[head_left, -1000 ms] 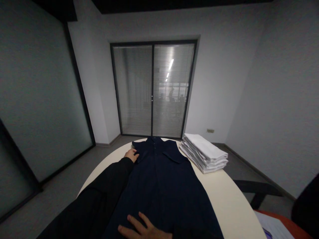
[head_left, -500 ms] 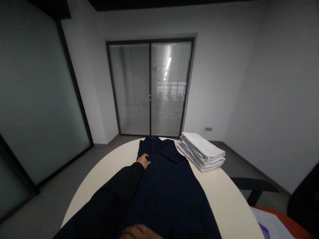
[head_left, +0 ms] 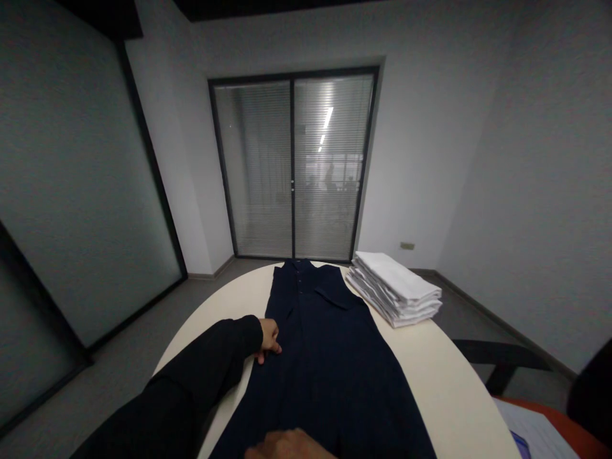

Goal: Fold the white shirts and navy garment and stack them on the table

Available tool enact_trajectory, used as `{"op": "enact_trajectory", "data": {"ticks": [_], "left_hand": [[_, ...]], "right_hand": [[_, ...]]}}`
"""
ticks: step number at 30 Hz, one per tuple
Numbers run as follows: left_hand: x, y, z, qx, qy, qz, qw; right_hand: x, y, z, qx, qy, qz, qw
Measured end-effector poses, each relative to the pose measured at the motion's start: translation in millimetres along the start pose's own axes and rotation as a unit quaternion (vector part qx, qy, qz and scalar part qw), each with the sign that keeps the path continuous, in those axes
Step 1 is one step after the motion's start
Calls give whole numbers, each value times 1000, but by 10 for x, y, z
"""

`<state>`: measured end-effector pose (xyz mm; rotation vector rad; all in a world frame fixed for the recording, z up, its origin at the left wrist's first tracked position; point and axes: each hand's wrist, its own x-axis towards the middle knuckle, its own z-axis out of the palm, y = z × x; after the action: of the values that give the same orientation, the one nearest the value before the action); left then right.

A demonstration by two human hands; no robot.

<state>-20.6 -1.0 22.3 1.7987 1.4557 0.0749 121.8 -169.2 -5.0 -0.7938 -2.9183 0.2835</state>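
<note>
A long navy shirt (head_left: 329, 363) lies front up along the table, its collar at the far end and small buttons down the upper front. One short sleeve is folded in across the chest on the right. My left hand (head_left: 268, 338), in a black sleeve, is at the shirt's left edge about halfway down, its fingers bent and closed on the cloth. At the bottom of the view, my right hand (head_left: 291, 445) is over the near part of the shirt. Only its back and knuckles show; the fingertips are hidden.
A stack of folded white cloths (head_left: 394, 290) stands at the right of the round cream table (head_left: 430, 376). Beyond the right edge are a black chair armrest (head_left: 500, 355) and a paper (head_left: 540, 427) on an orange surface. Glass doors with blinds (head_left: 294, 169) are behind.
My left hand has moved from the chest of the shirt back toward me and left, onto its left edge, and its fingers have closed. My right hand has shifted slightly right.
</note>
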Motion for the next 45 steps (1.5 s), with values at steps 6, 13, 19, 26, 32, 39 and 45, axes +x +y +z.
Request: {"op": "enact_trajectory", "data": {"ticks": [6, 13, 19, 26, 32, 39, 45], "left_hand": [[-34, 119, 122, -118, -51, 14, 992], [-101, -148, 209, -283, -105, 75, 950], [-128, -213, 257, -284, -67, 118, 949], [-105, -182, 293, -209, 70, 176, 959], [-232, -141, 364, 126, 144, 310, 931], [-340, -70, 502, 228, 124, 275, 926], [-380, 6, 469, 215, 106, 264, 934]], "right_hand": [[-73, -80, -333, -2, 14, 107, 994], [-68, -89, -431, -18, 13, 128, 992], [-218, 64, -678, -17, 75, -49, 996], [-293, 177, -510, 35, -43, -121, 991], [-436, 161, -635, 106, -140, -65, 982], [-870, 947, -1286, 119, 41, 298, 946], [-1230, 1786, -1138, -8, 58, 608, 792]]}}
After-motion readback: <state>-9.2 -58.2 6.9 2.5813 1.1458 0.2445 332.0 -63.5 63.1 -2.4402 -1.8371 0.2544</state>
